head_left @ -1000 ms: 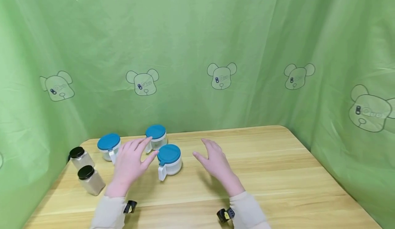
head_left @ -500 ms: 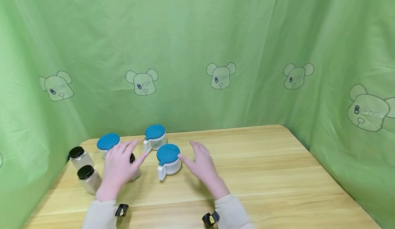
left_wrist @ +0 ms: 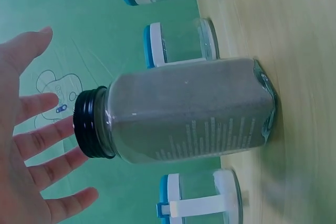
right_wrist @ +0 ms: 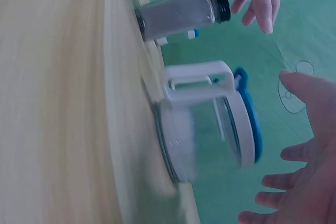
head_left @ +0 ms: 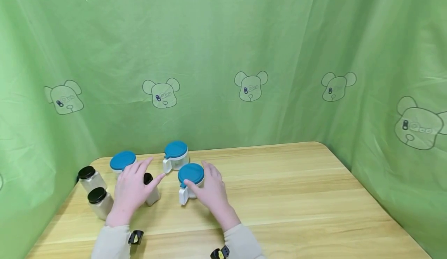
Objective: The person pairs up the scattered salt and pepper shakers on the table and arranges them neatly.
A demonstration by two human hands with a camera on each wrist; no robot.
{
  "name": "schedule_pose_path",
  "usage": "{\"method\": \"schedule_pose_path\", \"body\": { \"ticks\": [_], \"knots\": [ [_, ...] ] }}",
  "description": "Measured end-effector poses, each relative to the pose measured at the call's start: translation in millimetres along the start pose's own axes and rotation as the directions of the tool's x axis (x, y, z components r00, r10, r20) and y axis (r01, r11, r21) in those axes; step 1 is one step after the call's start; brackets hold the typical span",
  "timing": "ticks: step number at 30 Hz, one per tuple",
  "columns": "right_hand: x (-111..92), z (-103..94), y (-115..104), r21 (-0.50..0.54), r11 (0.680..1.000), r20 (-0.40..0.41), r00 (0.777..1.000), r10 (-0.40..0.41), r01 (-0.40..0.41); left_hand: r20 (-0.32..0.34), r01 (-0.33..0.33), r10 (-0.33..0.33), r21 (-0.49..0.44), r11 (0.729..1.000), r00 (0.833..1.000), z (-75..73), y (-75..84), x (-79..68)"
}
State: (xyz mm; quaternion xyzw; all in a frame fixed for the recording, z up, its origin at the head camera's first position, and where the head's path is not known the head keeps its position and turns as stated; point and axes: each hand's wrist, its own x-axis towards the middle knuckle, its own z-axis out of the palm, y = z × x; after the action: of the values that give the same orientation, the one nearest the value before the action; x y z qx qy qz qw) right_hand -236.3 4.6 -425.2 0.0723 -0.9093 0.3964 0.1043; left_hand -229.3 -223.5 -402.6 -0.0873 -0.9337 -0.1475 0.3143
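Observation:
My left hand [head_left: 130, 189] has its fingers spread around the top of a clear jar with a black screw lid [left_wrist: 94, 123]. Grey-brown powder fills that jar [left_wrist: 189, 111], which stands upright on the table. Over the front blue-lidded seasoning pot [head_left: 191, 174] is my right hand [head_left: 213, 191], thumb and fingers apart. In the right wrist view a gap shows between the fingers and the lid of this glass pot [right_wrist: 210, 124]. Its white handle [head_left: 183, 195] points toward the front left, and a white substance lies inside.
Another blue-lidded pot [head_left: 176, 152] stands behind, and one more [head_left: 123, 160] is partly hidden by the left hand. At the left edge are two black-lidded jars, one behind [head_left: 91, 179] and one nearer [head_left: 101, 204]. A green curtain [head_left: 223, 57] surrounds the wooden table [head_left: 297, 197].
My right hand has moved left to the front blue-lidded pot. The left hand has shifted left, bringing the black-lidded jar beside it into sight. The pots and jars have stayed put.

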Motion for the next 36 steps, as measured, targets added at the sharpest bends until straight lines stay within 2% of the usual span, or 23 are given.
{"method": "schedule_pose_path", "body": {
  "ticks": [3, 7, 13, 17, 26, 31, 36],
  "knots": [
    [0, 8.1, -3, -0.01, 1.0, 0.001, 1.0, 0.014, -0.014, 0.016, 0.009, -0.009, 0.003, 1.0, 1.0, -0.3, -1.8, -0.5],
    [-1, 16.6, -9, -0.036, 0.999, -0.005, 1.0, 0.028, -0.028, 0.069, 0.03, -0.031, 0.013, 0.999, 0.997, -0.5, -4.3, -1.0],
    [0, 30.0, -18, -0.048, 0.994, -0.019, 0.995, 0.094, -0.095, 0.162, 0.07, -0.074, 0.032, 0.997, 0.984, -1.8, -11.0, -1.5],
    [3, 38.6, -21, -0.039, 0.992, -0.041, 0.992, 0.122, -0.124, 0.201, 0.082, -0.092, 0.058, 0.995, 0.975, -1.6, -16.0, -2.0],
    [11, 44.0, -21, -0.072, 0.989, -0.033, 0.992, 0.124, -0.126, 0.239, 0.121, -0.142, 0.098, 0.988, 0.961, -1.2, -16.9, -3.8],
    [11, 45.4, -20, -0.05, 0.99, -0.046, 0.99, 0.13, -0.132, 0.233, 0.136, -0.158, 0.107, 0.985, 0.96, 0.5, -18.7, -4.1],
    [12, 46.2, -19, -0.047, 0.988, -0.05, 0.988, 0.143, -0.146, 0.242, 0.166, -0.19, 0.118, 0.979, 0.952, 2.2, -19.8, -4.9]
  ]
}}
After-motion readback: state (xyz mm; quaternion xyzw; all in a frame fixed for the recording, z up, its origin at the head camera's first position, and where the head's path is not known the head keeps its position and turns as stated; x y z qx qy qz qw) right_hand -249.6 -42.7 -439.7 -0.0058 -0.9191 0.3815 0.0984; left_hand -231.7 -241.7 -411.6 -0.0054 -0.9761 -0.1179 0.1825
